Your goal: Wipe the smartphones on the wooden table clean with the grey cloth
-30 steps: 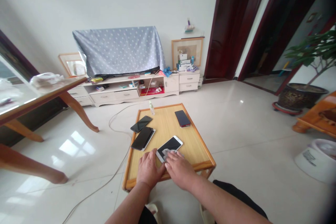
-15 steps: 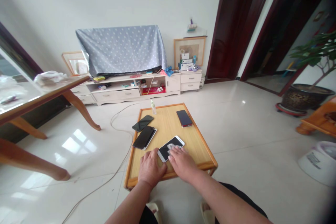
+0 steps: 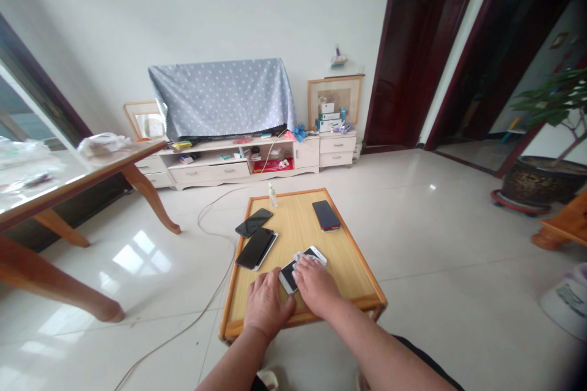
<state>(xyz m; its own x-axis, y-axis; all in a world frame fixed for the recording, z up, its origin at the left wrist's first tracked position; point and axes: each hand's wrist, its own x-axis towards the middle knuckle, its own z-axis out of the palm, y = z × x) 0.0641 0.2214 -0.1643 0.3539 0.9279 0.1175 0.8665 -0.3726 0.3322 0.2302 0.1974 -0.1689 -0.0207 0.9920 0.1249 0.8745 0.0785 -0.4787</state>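
The open left hand [image 3: 268, 305] is bracing the white smartphone [image 3: 288, 278] flat on the bamboo desk [image 3: 353, 301] while the right hand [image 3: 315, 286] is gripping a folded cloth [image 3: 300, 255] against its screen, just beyond which a black phone [image 3: 255, 248] is lying.

White walls [image 3: 229, 6], glossy tiled floor [image 3: 426, 244], low cream cabinet [image 3: 211, 172]; dark wooden doorway [image 3: 394, 55]
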